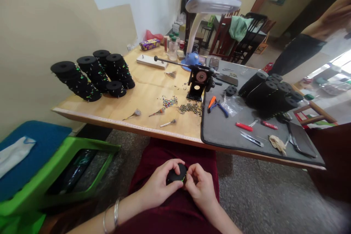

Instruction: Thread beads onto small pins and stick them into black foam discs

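Note:
My left hand (161,182) is closed around a black round foam spool (177,175) above my lap. Bits of green and yellow show on the spool's rim, close to my right hand. At the spool's right edge, my right hand (199,184) has thumb and fingers pinched together. Whatever lies between those fingertips is too small to make out. On the table's left side stand several stacks of similar black spools (89,75) with green and yellow bits around their sides. Three small brush-like bundles (134,114) lie near the table's front edge.
A black clamp-like device (197,80) stands mid-table before a desk lamp (192,36). Nearby are colourful beads (170,101) and small metal pieces (189,108). The grey mat (219,131) bears pliers (218,106), scissors-like snips (251,139) and plain black spools (267,91). A person stands far right.

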A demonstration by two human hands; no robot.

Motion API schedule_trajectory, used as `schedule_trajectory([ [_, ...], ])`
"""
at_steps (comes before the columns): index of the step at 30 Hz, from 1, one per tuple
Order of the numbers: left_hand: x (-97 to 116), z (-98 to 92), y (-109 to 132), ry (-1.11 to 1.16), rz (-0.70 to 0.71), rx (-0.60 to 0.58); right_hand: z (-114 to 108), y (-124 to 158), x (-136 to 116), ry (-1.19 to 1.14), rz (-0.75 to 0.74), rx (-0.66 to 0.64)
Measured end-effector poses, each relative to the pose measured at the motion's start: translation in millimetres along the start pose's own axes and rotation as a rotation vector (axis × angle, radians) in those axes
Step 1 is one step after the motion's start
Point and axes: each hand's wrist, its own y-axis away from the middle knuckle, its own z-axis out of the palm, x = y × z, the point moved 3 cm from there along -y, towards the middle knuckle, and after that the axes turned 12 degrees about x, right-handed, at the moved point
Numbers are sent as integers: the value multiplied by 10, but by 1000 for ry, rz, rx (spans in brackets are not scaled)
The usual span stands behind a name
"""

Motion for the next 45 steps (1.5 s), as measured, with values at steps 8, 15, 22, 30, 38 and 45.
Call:
schedule_trajectory([
  [8, -11, 3, 10, -43, 22, -8, -8, 16, 10, -63, 53, -29],
  [15, 24, 7, 0, -88, 48, -22, -43, 37, 12, -86, 29, -66],
  [22, 68, 14, -8, -160, 61, -32, -71, 32, -38, 37, -93, -70],
  [30, -2, 21, -11, -84, 28, -26, -60, 20, -19, -17, -53, -69],
  [38, -20, 51, -29, 258, -107, -93, 0, 21, 108, -548, 299, -89],
  [45, -22, 71, -40, 395, -181, -139, 32, 10, 153, -544, 302, -106],
])
